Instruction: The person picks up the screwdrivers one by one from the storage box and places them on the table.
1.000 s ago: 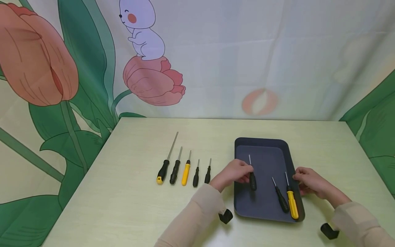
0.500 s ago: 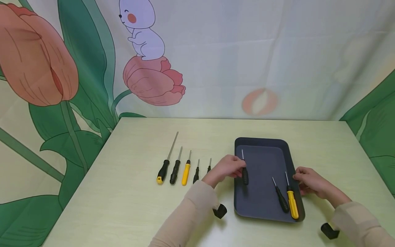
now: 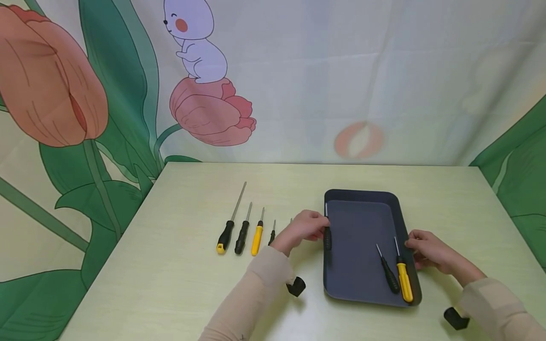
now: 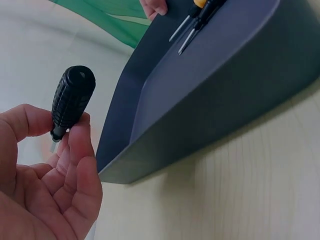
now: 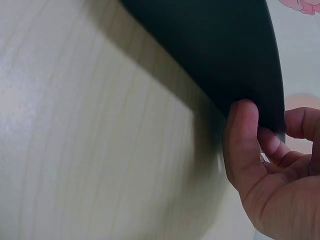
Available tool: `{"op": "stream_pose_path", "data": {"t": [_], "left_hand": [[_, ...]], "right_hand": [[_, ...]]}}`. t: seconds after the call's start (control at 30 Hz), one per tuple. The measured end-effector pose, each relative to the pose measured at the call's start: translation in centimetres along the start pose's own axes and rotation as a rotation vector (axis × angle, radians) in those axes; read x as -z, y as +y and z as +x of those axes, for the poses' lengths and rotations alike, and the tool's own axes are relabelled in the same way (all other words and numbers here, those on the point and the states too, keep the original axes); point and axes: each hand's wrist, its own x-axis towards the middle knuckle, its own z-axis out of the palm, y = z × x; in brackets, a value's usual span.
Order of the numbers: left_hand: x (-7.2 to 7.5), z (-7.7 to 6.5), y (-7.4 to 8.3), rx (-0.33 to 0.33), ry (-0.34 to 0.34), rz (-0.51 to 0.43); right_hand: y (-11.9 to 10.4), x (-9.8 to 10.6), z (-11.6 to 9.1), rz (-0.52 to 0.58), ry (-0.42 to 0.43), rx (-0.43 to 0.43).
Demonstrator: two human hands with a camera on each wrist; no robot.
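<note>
My left hand [image 3: 304, 228] pinches a small black screwdriver [image 3: 327, 238] between thumb and fingers, over the left rim of the dark tray [image 3: 358, 265]. In the left wrist view its ribbed handle [image 4: 73, 97] stands butt end toward the camera, the shaft mostly hidden behind the fingers. My right hand [image 3: 431, 251] grips the tray's right rim, thumb and fingers on either side of the wall [image 5: 235, 55] in the right wrist view. Inside the tray lie a black screwdriver [image 3: 389, 275] and a yellow-handled screwdriver [image 3: 404, 282], side by side near the right wall.
Left of the tray, several screwdrivers lie in a row on the pale wooden table [image 3: 170, 284]: a long black-and-yellow one [image 3: 225, 237], a black one [image 3: 242, 238], a yellow one [image 3: 257, 240] and smaller black ones, partly behind the left wrist. A printed curtain [image 3: 298, 94] hangs behind.
My left hand has moved left with the black screwdriver, from above the tray's inside to its left rim. The right hand and the tray have stayed in place.
</note>
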Motion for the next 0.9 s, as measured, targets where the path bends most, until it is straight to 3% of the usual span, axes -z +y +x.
{"op": "stream_pose_path", "data": {"t": [0.9], "left_hand": [[2.3,0.2,-1.7,0.042,-0.024,0.05]], "right_hand": [[0.0,0.0,0.0,0.002,-0.008,0.009]]}}
